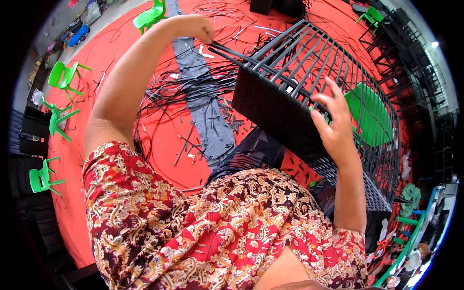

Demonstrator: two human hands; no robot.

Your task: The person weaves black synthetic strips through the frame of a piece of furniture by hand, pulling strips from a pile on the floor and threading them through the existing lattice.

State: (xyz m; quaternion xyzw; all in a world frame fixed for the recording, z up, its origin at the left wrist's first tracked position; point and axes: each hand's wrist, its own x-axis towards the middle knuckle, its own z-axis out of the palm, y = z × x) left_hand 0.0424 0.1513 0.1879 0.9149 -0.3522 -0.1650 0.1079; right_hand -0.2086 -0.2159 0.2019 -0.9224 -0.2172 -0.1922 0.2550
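Observation:
A black woven frame (275,104) leans across my lap, with one side woven solid and long parallel bars (333,63) along its top. Raised at the upper left, my left hand (198,28) is closed on dark flat strips (225,52) that stretch to the frame's near corner. My right hand (333,128) is over the frame's edge by the bars, thumb and fingers apart. I cannot tell whether its fingertips touch the bars. A green plastic chair (369,113) shows through the bars.
Loose black strips (193,87) lie tangled on the red floor covering (111,193), across a grey cloth runner (205,121) scattered with short cut pieces. Small green chairs (63,75) stand at the left. Dark stacked frames (408,67) line the right side.

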